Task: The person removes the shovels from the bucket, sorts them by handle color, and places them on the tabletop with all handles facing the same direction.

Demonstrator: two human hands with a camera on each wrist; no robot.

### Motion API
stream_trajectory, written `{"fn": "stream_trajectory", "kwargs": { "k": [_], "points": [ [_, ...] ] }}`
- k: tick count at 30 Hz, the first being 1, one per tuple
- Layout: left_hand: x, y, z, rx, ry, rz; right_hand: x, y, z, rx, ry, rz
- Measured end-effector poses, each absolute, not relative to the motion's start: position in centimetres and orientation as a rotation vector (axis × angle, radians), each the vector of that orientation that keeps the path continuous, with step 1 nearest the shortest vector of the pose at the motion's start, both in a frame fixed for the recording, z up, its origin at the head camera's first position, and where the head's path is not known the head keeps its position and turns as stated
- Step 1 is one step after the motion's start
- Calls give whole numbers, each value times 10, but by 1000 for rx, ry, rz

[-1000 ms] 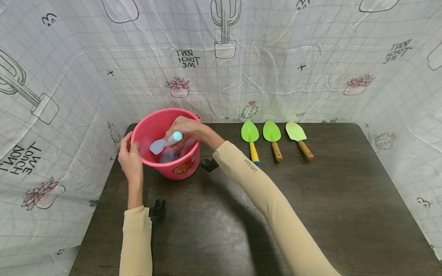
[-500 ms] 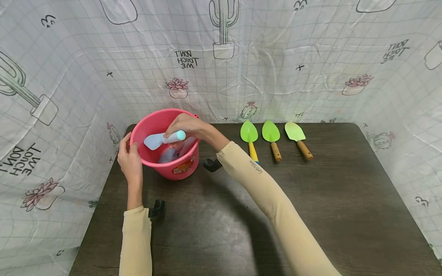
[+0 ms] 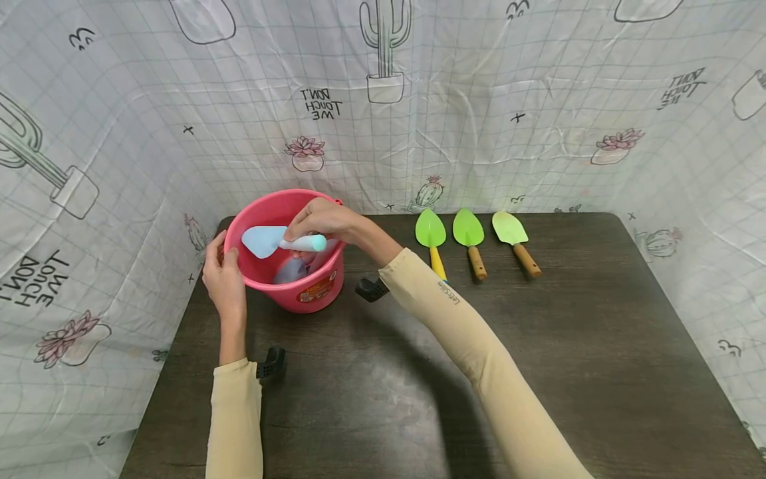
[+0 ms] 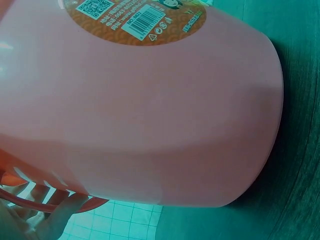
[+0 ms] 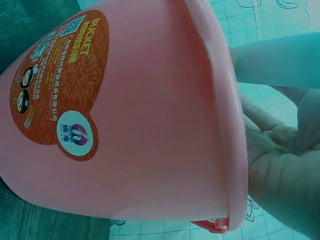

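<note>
At the left of the table stands a pink bucket (image 3: 290, 303); its label (image 5: 65, 90) fills part of the right wrist view. My left hand (image 3: 224, 276) grips its left rim, thumb over the edge. Over the bucket's mouth, my right hand (image 3: 323, 218) holds a trowel (image 3: 263, 241) with a pale blue blade and a whitish handle tipped in mint. The blade points left, above the bucket's inside. Below it lie pale greyish-purple things (image 3: 291, 270), partly hidden by the hand and rim. The right wrist view shows the trowel's handle (image 5: 280, 59) beside the palm.
Right of the bucket, three green-bladed trowels lie in a row: one with a yellow handle (image 3: 438, 263), partly covered by the right sleeve, and two with wooden handles, the middle trowel (image 3: 468, 229) and the right trowel (image 3: 510, 228). A printed curtain (image 3: 467, 100) surrounds the dark table (image 3: 568, 346).
My right hand has turned the trowel so its blade swings up and left while the handle end moves right. The left hand stays on the bucket's rim.
</note>
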State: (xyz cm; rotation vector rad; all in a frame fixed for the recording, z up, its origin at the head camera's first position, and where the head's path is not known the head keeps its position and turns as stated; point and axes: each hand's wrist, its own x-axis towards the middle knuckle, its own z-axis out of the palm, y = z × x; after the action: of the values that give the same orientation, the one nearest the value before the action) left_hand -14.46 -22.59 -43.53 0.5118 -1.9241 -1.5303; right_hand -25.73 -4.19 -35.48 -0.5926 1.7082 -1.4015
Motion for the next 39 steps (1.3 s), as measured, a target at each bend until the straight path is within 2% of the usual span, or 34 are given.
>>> {"fn": "stream_trajectory", "kwargs": {
  "k": [27, 39],
  "points": [
    [-146, -226, -436, 519, -1925, -1515, -259, -27, -351, -518, 1387, -1668],
    [-145, -225, -435, 502, -1921, -1507, -256, -15, -346, -621, 1266, -1712]
  ]
}}
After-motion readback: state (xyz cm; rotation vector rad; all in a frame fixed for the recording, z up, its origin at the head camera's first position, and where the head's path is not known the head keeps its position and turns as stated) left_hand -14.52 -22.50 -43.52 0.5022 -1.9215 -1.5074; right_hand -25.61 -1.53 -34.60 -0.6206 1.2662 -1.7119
